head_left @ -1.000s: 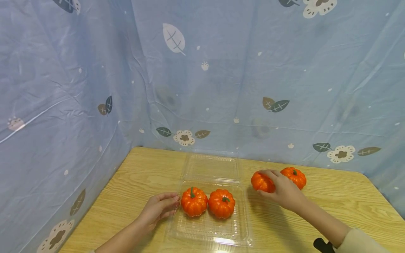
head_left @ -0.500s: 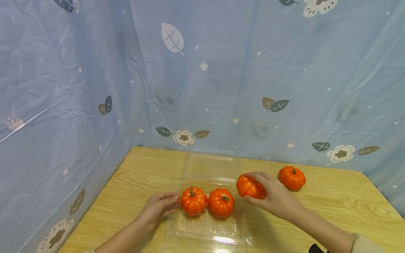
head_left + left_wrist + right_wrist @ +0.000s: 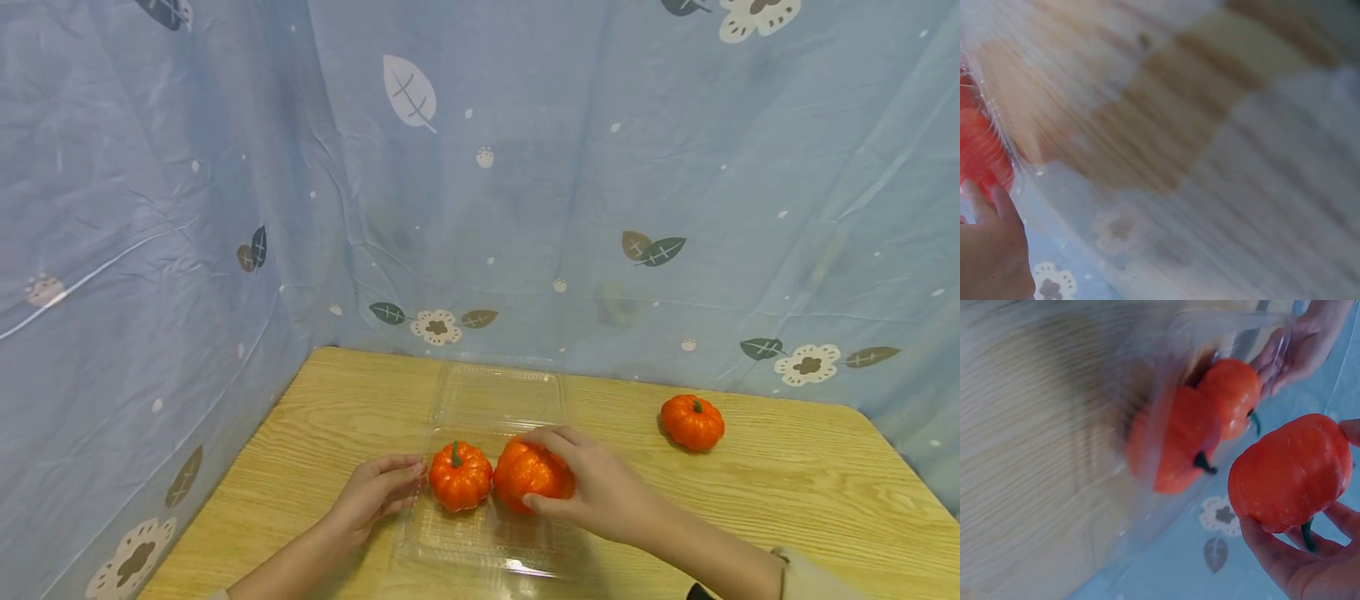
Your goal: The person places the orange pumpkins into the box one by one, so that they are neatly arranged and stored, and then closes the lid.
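Note:
My right hand [image 3: 596, 492] grips a small orange toy pumpkin [image 3: 1291, 472] by its sides, fingers and thumb around it, green stem between them. In the head view that pumpkin overlaps the right half of a clear plastic clamshell box [image 3: 465, 546]. Inside the box sit two similar pumpkins side by side: the left one [image 3: 461, 477] in plain sight, the other [image 3: 1188, 440] mostly hidden in the head view but visible in the right wrist view. My left hand [image 3: 378, 496] rests at the box's left wall, its fingers fairly straight and touching the plastic.
Another orange pumpkin [image 3: 692, 422] stands on the wooden table [image 3: 795, 492] to the right. The box's lid [image 3: 498, 396] lies folded back behind its base. A blue leaf-patterned curtain [image 3: 525, 208] borders the table at the back and left.
My right hand has lifted one pumpkin from beside the far-right one and carried it left, over the box. The left hand has stayed at the box's left side.

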`<action>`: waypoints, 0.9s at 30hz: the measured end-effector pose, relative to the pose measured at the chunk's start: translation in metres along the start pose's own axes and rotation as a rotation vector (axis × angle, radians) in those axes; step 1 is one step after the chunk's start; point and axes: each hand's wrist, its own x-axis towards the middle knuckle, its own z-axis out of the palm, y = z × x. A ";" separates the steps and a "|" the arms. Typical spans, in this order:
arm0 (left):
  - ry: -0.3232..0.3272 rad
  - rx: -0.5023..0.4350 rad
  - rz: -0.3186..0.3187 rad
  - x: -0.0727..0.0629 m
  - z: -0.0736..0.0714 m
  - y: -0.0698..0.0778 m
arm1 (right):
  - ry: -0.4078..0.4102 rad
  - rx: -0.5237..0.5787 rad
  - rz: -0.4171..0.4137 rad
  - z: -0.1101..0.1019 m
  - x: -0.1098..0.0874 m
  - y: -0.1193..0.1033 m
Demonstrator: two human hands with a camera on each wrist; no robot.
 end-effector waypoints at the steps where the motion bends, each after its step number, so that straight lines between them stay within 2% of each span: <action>1: -0.002 -0.002 0.000 0.000 0.000 0.000 | -0.007 0.003 -0.006 0.002 0.001 -0.002; 10: -0.016 0.000 0.014 -0.001 0.000 0.000 | -0.083 0.029 -0.064 0.015 0.012 -0.019; 21: -0.009 -0.016 0.000 -0.001 0.000 0.000 | -0.267 0.064 -0.031 0.033 0.020 -0.026; 27: -0.009 -0.006 0.003 -0.002 -0.001 0.000 | -0.366 0.210 0.009 0.041 0.029 -0.024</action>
